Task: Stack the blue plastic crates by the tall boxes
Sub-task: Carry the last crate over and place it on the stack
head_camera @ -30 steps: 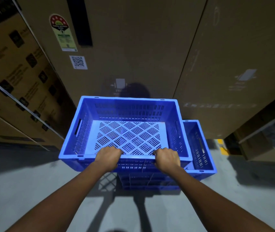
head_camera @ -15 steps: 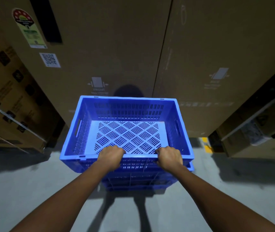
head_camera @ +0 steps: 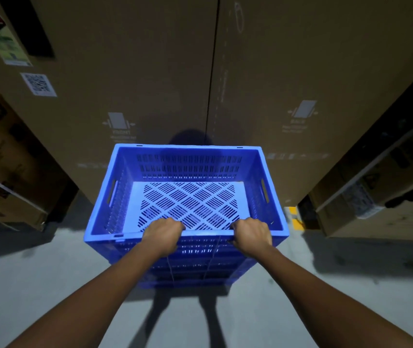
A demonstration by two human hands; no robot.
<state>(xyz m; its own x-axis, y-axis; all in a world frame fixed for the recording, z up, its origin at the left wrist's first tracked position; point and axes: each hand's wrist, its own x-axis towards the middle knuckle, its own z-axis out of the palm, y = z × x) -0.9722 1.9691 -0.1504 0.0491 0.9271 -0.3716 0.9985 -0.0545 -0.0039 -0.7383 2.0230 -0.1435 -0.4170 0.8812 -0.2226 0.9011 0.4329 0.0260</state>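
Left hand and right hand both grip near rim of top crate. Crate sits over lower crates, just before tall boxes. Stacking seems nearly done; release left, alignment unclear.

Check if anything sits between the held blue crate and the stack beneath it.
Nothing visible. The left hand and right hand hold the top crate by its near rim, squarely over the lower crates; the space between is hidden.
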